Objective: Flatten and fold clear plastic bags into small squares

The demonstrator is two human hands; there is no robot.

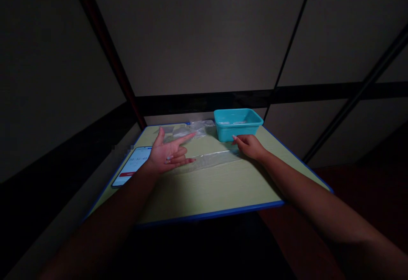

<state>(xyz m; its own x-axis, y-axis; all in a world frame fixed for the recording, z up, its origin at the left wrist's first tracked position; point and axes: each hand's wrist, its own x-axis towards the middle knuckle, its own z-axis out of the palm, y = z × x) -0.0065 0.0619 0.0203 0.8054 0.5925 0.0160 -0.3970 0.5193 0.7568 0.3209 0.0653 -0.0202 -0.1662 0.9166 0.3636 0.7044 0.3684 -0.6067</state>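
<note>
My left hand [169,152] is palm up over the left part of the table, thumb and index finger stretched apart, little finger out, the middle fingers curled. Nothing plainly shows in its grip. My right hand [250,145] is closed in a pinch just in front of a turquoise plastic basket [237,132]; whatever its fingertips hold is too small to make out. Between both hands a long, flat strip of clear plastic [210,160] lies across the table, its left end partly behind my left hand. More crumpled clear plastic [200,128] lies at the back.
A phone [127,173] with a lit timer screen lies at the table's left side, partly behind my left wrist. The pale yellow table [219,188] has a blue edge. Dark-trimmed wall panels [204,38] rise behind it. The basket contains pale items, hard to make out.
</note>
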